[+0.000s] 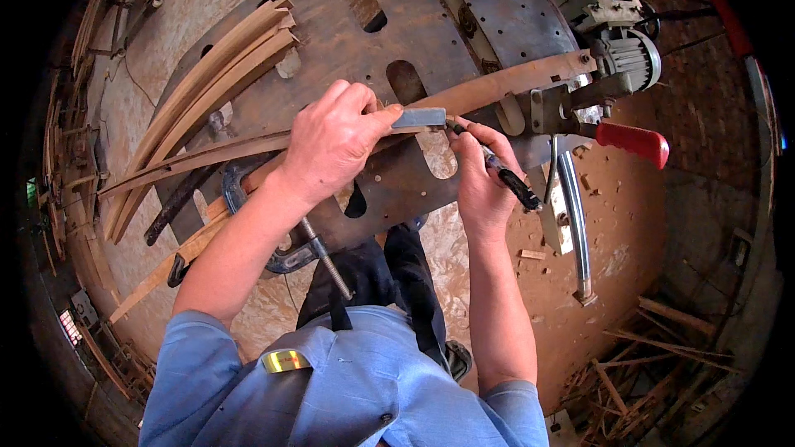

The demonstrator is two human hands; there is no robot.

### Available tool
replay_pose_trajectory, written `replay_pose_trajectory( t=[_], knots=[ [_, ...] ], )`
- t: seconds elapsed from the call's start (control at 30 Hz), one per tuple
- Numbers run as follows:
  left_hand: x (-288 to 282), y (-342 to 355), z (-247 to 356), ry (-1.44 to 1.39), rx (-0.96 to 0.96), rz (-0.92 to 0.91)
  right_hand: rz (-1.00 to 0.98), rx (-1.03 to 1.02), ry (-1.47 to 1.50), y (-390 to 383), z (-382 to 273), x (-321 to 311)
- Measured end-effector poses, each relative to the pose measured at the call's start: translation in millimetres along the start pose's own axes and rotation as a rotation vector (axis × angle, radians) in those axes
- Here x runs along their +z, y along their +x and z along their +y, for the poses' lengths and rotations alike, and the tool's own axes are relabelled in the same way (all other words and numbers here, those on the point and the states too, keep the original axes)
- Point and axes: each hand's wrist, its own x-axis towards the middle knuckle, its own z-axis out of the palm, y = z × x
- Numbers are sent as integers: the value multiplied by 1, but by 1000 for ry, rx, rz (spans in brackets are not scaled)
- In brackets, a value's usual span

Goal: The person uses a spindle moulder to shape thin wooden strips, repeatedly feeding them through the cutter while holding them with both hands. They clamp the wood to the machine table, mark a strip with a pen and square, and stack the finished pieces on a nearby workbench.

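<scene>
Left hand (338, 139): pinched on block (421, 118) | right hand (483, 178): closed round pen (517, 185), tip near block's right end | block between our hands, against wood (505, 83); likely light, stiff; we'd pinch its left end

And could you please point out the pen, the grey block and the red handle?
Pen (512, 180), head view: on its barrel.
Grey block (420, 118), head view: middle of its face.
Red handle (633, 142), head view: middle of its grip.
</scene>
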Motion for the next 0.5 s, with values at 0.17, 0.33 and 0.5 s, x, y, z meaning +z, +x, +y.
replay_pose_trajectory(
  t=[0.17,0.33,0.5],
  knots=[
    [1,-1,-2,-37,1,14,-7,-71,-98,1,3,0],
    [0,-1,-2,-31,-13,-17,-41,-74,-154,2,2,-3],
    [-5,2,-5,-39,-15,-26,-21,5,18,-1,-5,-3]
  ],
)
